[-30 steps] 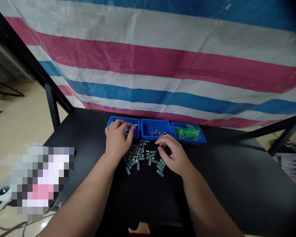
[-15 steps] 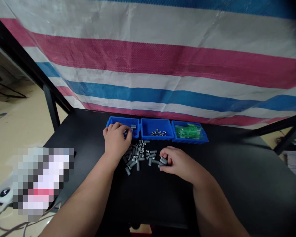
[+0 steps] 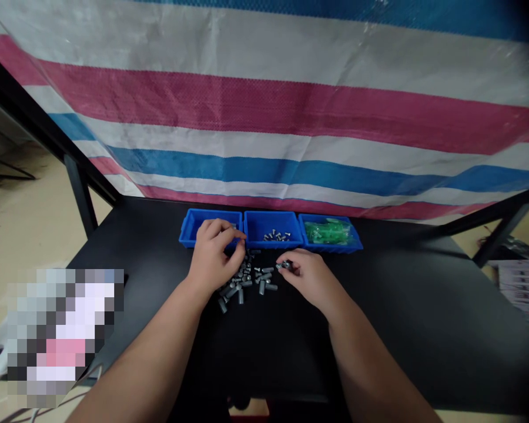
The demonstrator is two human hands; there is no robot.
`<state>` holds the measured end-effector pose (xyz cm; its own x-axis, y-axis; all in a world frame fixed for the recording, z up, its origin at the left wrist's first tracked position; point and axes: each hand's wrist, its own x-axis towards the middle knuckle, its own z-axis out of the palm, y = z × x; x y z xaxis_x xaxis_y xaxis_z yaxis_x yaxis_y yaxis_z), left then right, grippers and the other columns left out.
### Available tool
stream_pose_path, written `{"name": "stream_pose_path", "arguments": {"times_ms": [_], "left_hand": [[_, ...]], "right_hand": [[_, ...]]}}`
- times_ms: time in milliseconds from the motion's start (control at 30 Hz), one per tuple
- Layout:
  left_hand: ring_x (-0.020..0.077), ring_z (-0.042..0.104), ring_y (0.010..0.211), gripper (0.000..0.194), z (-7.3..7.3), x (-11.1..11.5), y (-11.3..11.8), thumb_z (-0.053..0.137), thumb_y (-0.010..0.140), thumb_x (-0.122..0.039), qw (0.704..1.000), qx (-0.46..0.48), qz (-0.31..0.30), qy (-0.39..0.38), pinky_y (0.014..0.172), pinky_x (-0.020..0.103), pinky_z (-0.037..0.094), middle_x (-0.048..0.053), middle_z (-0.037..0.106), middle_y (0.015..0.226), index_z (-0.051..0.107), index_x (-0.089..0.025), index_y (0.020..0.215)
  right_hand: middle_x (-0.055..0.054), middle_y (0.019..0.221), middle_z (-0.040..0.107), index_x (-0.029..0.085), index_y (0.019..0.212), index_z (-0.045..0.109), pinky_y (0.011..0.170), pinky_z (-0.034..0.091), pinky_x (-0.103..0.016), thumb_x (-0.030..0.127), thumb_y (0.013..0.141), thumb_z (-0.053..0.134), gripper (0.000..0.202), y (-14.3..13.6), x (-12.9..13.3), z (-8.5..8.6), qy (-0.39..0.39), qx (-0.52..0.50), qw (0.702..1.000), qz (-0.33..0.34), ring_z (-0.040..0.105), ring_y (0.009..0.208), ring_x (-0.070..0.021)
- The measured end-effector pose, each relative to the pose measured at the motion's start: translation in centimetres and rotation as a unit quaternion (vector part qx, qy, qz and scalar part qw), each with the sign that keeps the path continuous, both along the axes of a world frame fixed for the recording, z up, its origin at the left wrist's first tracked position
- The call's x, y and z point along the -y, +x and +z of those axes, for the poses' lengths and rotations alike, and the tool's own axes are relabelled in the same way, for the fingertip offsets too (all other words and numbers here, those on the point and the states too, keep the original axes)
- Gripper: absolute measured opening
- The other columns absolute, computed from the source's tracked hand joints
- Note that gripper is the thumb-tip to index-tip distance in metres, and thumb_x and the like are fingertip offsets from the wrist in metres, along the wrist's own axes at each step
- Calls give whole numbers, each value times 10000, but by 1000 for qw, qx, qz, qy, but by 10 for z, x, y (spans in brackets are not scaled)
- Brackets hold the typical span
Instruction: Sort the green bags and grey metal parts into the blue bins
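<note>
My left hand [image 3: 216, 252] is over the front edge of the left blue bin [image 3: 189, 226]. Its thumb and index finger are apart near the pile, and nothing shows between them. In the curled fingers of my right hand [image 3: 311, 273] are several small grey metal cylinders [image 3: 285, 265], just right of the pile. The loose pile mixes grey metal cylinders [image 3: 240, 295] and small screws [image 3: 248, 267] on the black table; my left hand hides part of it. More screws [image 3: 277, 236] lie in the middle blue bin [image 3: 271, 220].
The right blue bin [image 3: 357, 242] holds green pieces in clear plastic [image 3: 328, 231]. Behind the bins hangs a striped sheet [image 3: 264, 111]. A blurred-out object [image 3: 66, 329] and cables lie at the table's left edge. Black frame posts [image 3: 80, 194] stand at the sides.
My left hand has shifted right within the view, and the piece in its fingers no longer shows. My right hand has moved up, away from the near pieces, keeping hold of its cylinders.
</note>
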<state>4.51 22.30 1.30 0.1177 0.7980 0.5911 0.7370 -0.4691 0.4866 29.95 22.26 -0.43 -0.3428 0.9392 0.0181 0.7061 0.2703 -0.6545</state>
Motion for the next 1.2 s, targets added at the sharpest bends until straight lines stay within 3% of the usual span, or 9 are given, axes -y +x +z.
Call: {"name": "stream_pose_path", "arguments": {"times_ms": [133, 233, 400, 600, 733, 867, 967, 1067, 1200], "left_hand": [[223, 588, 941, 142, 1, 1, 1, 603, 912, -210, 999, 6, -42, 3, 899, 418, 467, 56, 627, 929, 731, -223, 972], [223, 604, 960, 154, 3, 2, 1, 612, 930, -230, 994, 11, -107, -12, 902, 413, 474, 60, 675, 967, 722, -224, 1037], [227, 651, 999, 280, 4, 4, 4, 735, 896, -408, 976, 11, -211, -45, 940, 410, 463, 53, 738, 1011, 716, -237, 1118], [191, 678, 941, 259, -6, 4, 11, 720, 919, -395, 957, 45, -275, -82, 866, 341, 502, 45, 750, 1008, 708, -230, 1117], [186, 686, 905, 205, -8, 6, 13, 690, 940, -362, 965, 48, -245, -82, 827, 326, 521, 36, 747, 952, 715, -230, 1095], [188, 701, 905, 132, -1, 7, 8, 641, 944, -281, 980, 59, -187, -39, 833, 338, 520, 39, 766, 969, 728, -227, 1027], [207, 686, 904, 107, 6, 3, -4, 642, 919, -266, 998, 48, -30, -12, 876, 387, 480, 30, 772, 951, 738, -237, 956], [250, 659, 904, 91, 8, -3, -18, 665, 887, -301, 987, 19, 154, -32, 906, 443, 428, 26, 768, 904, 740, -249, 893], [307, 636, 937, 94, 1, -9, -30, 684, 852, -333, 970, -12, 226, -86, 929, 511, 379, 39, 761, 859, 746, -274, 891]], "right_hand": [[-33, 891, 693, 258, 965, 757, 704, 544, -331, 225, 870, 679, 128, 1, -3, -6, 17, -45, 999, -25, 661, 713, -175], [-34, 853, 691, 244, 976, 741, 676, 571, -343, 329, 865, 718, 142, -4, -4, -6, -33, -156, 985, -72, 684, 686, -185], [-6, 768, 669, 218, 914, 695, 613, 566, -296, 439, 752, 852, 316, -19, -1, 2, -164, -383, 903, -101, 658, 651, -154], [20, 666, 610, 196, 860, 703, 545, 479, -219, 400, 660, 926, 362, -36, 5, 0, -284, -473, 827, -108, 574, 607, -103], [11, 693, 597, 180, 844, 719, 457, 349, -172, 415, 659, 920, 361, -41, 5, 0, -304, -500, 801, -125, 513, 596, -77], [-45, 821, 670, 167, 870, 722, 402, 218, -164, 409, 696, 882, 338, -36, 3, 3, -306, -490, 807, -123, 515, 617, -78], [-91, 882, 710, 166, 907, 707, 397, 200, -177, 376, 737, 813, 291, -30, 2, 8, -295, -461, 827, -129, 589, 668, -118], [-138, 1011, 731, 175, 958, 675, 417, 239, -183, 267, 710, 723, 269, -25, 1, 11, -287, -434, 846, -117, 709, 890, -226], [-144, 1104, 723, 192, 1004, 608, 438, 280, -179, 220, 704, 644, 303, -23, 1, 12, -273, -409, 864, -105, 723, 1041, -280]]}}
